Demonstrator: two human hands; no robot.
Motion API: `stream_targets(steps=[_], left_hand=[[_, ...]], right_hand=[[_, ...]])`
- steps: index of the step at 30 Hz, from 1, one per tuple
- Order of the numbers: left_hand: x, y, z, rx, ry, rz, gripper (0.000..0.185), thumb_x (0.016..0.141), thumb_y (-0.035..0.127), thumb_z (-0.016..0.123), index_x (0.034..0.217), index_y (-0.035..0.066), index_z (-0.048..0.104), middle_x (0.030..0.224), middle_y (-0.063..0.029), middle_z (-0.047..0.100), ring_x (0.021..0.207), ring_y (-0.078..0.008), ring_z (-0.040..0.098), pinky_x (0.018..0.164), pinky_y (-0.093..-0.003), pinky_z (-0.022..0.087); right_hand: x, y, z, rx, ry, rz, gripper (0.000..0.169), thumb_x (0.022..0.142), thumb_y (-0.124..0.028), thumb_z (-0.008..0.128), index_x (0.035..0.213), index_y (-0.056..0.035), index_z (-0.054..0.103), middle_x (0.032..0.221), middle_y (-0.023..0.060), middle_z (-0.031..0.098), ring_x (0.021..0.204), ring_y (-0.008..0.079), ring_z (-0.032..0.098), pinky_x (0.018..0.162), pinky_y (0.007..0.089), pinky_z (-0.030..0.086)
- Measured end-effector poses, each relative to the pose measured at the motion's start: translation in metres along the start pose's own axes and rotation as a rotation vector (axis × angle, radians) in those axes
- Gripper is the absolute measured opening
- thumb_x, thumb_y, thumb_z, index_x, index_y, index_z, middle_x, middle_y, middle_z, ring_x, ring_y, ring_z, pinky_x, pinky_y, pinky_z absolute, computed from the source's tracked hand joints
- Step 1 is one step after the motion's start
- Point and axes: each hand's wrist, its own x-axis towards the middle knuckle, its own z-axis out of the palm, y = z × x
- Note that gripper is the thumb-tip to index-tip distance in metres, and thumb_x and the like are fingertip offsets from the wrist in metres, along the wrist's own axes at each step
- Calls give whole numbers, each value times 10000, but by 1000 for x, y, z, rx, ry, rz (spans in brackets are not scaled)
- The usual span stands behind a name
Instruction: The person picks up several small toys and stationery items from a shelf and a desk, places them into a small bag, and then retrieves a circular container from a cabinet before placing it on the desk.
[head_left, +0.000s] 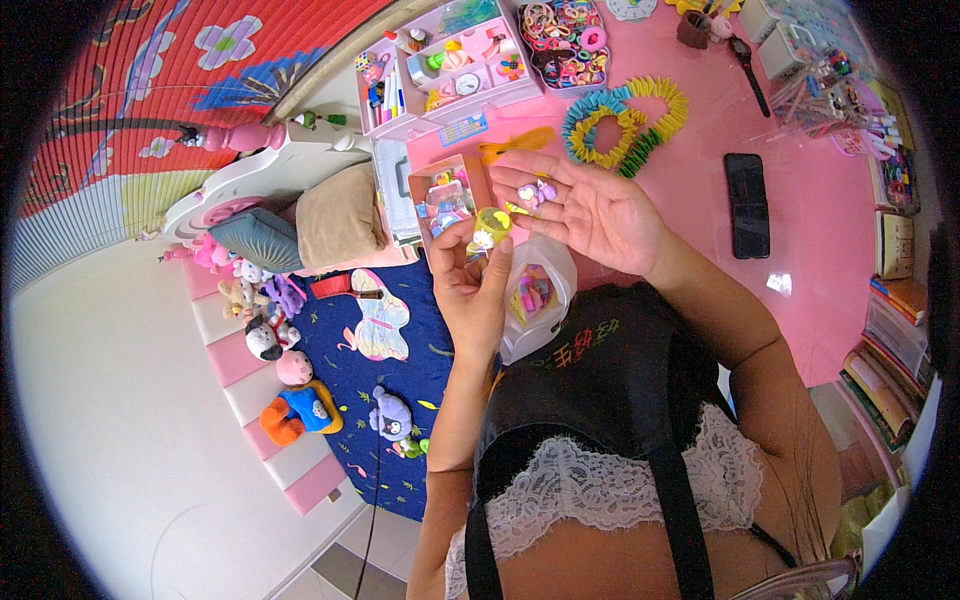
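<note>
My left hand (472, 289) holds a small yellow translucent cup-shaped piece (491, 227) with a white figure on its side, between thumb and fingers. My right hand (581, 210) is palm up, fingers extended, with a small purple and white figure charm (537, 195) lying on the fingers. A small yellow pointed piece (514, 208) shows beside the right fingertips; whether it is held I cannot tell. Behind my left fingers stands an open pink-orange box (442, 163) with small colourful items. Below my hands, a white plastic bag (559, 266) stands open with pink and yellow items inside.
On the pink desk (694, 210) lie an orange comb (517, 145), folded-paper chains (600, 124), a black phone (748, 206) and a dark wristwatch (750, 75). A pink organizer (480, 101) and a tray of hair ties (564, 45) stand at the back. Left is a bed with plush toys.
</note>
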Motion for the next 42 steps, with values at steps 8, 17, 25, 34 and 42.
stream_targets(steps=[8, 17, 25, 34, 42], left_hand=[[-2, -3, 1, 6, -4, 12, 354, 814, -38, 633, 1112, 25, 453, 1105, -83, 529, 989, -121, 554, 776, -224, 501], [-3, -10, -1, 166, -67, 5, 390, 731, -7, 719, 1082, 41, 557, 1048, -58, 538, 971, -139, 522, 843, -262, 447], [2, 1, -12, 377, -120, 56, 472, 703, 18, 743, 1137, 50, 560, 1070, -72, 546, 975, -151, 525, 793, -266, 456], [-38, 56, -125, 129, 122, -156, 384, 798, -74, 593, 1163, 6, 506, 1077, -46, 567, 957, -115, 555, 857, -249, 438], [-49, 57, -209, 154, 522, -118, 193, 865, 11, 579, 1057, 17, 576, 901, -8, 601, 788, -59, 540, 711, -185, 418]], right_hand=[[-3, -1, 1, 2, -12, 5, 474, 961, -266, 321, 1374, -34, 332, 1404, 111, 374, 1316, 227, 334, 1086, 391, 253], [4, 13, -2, -124, 90, 12, 479, 950, -223, 327, 1369, 9, 313, 1395, 121, 381, 1288, 225, 372, 1066, 351, 306], [9, 24, -5, -76, 348, 136, 324, 927, -186, 478, 1194, -6, 518, 1151, 88, 577, 1019, 181, 582, 856, 292, 490], [10, 10, -47, -25, 466, 71, 282, 822, -1, 527, 1102, -10, 554, 959, 69, 583, 871, 159, 575, 676, 241, 491], [29, 25, -64, -47, 488, 163, 226, 845, 8, 501, 1068, 3, 532, 947, 90, 566, 818, 177, 576, 637, 252, 494]])
